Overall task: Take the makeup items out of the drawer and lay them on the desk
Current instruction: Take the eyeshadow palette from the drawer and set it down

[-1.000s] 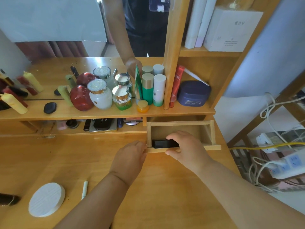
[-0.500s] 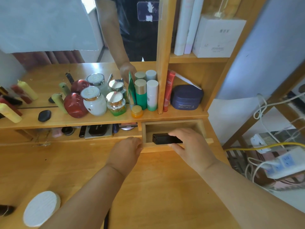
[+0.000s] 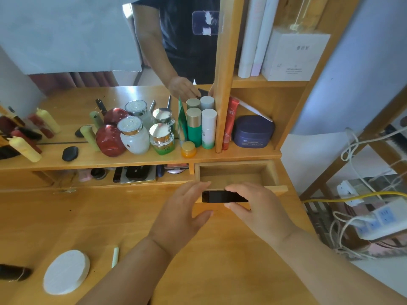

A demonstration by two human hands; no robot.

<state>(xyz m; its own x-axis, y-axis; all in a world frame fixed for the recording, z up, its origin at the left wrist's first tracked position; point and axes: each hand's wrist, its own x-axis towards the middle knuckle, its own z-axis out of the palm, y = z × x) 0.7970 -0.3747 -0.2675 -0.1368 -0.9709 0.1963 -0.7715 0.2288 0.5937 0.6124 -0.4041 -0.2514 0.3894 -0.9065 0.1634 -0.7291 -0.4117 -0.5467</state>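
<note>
Closest to us on the desk (image 3: pixel 220 249) there's a white round pad (image 3: pixel 66 271) on the left with a thin pale green stick (image 3: pixel 115 257) just beside it, plus something dark at the far left edge that's cut off, can't tell what it is.

Then our hands. Our right hand (image 3: pixel 262 208) has the black rectangular case (image 3: pixel 222 196) pinched by its right end, thumb underneath and fingers over the top, and it's clear of the drawer (image 3: pixel 240 175), held just in front of the drawer's front edge above the desk. Our left hand (image 3: pixel 182 214) is open, fingers spread, right next to the case's left end. Can't tell if it's actually touching it or only near it.

So the step here is setting this thing down. We'd say keep it level, bring it toward us onto the bare wood in the middle, well apart from the pad and stick, and lower it flat before letting go. A flat hard case like that will probably slide if we drop one end first. The left hand can steady the free end.

Further back, the drawer is open and what we can see of its inside looks bare, though the front part is hidden behind our hands. Worth a look before closing it. Beyond that is the shelf (image 3: pixel 132 159) packed with jars and bottles.
</note>
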